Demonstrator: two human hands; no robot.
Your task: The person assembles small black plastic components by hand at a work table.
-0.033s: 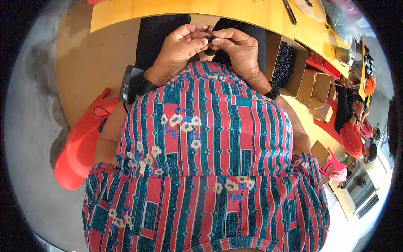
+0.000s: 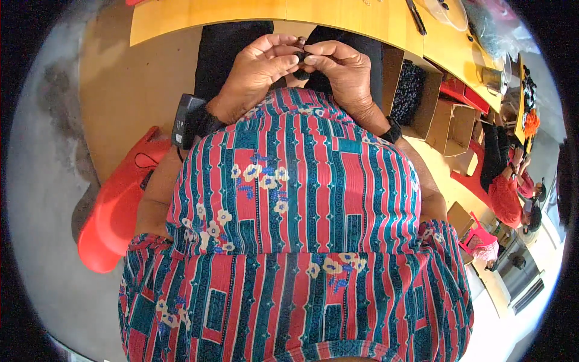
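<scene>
My left hand (image 2: 258, 71) and my right hand (image 2: 346, 73) meet just off the table's near edge, above my lap. Between their fingertips they pinch a small black rounded piece (image 2: 302, 75). Its lower end shows dark below my thumbs; the fingers cover most of the rest, so its exact kind cannot be made out. The fingers of both hands are closed on it, thumbs against index fingers.
Ahead runs a yellow wooden table (image 2: 241, 13). A slim black tool (image 2: 416, 17) and a clear plastic tub (image 2: 451, 13) lie at its right. Below stand a carton of small black pieces (image 2: 408, 92) and another cardboard box (image 2: 449, 127). A red chair (image 2: 108, 226) is at left; people (image 2: 505, 198) sit far right.
</scene>
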